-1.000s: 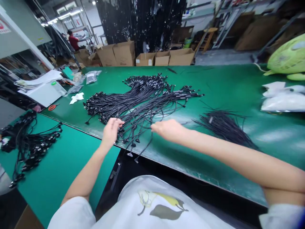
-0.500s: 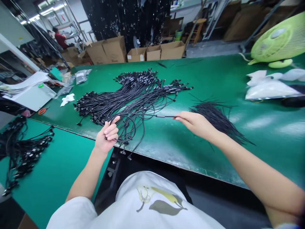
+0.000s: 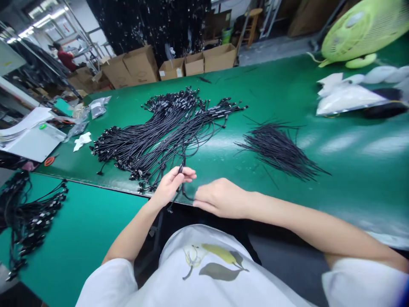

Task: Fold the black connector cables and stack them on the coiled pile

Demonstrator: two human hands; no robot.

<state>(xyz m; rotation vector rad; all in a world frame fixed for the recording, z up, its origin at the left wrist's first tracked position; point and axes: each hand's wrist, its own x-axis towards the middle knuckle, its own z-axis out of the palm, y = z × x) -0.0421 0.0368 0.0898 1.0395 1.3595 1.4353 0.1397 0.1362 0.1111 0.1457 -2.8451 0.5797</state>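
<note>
My left hand (image 3: 171,184) pinches a thin black cable (image 3: 182,170) at the near edge of the dark green table (image 3: 351,170). The cable runs up into a big spread pile of black cables with connectors (image 3: 159,130). My right hand (image 3: 220,198) sits just right of the left hand, fingers curled toward the same cable, and its fingertips are partly hidden. A loose bundle of thin black ties (image 3: 277,147) lies to the right of the pile.
A lighter green side table (image 3: 79,230) at the left holds another heap of black cables (image 3: 25,213). White bags (image 3: 348,96) and a lime-green fan (image 3: 361,30) stand at the far right. Cardboard boxes (image 3: 179,64) line the far edge. Papers, scissors (image 3: 49,160) and a distant person are at left.
My right hand came back from far out to the right and now sits close beside my left hand. The left hand closed on the cable near the table's edge. The view tilted.
</note>
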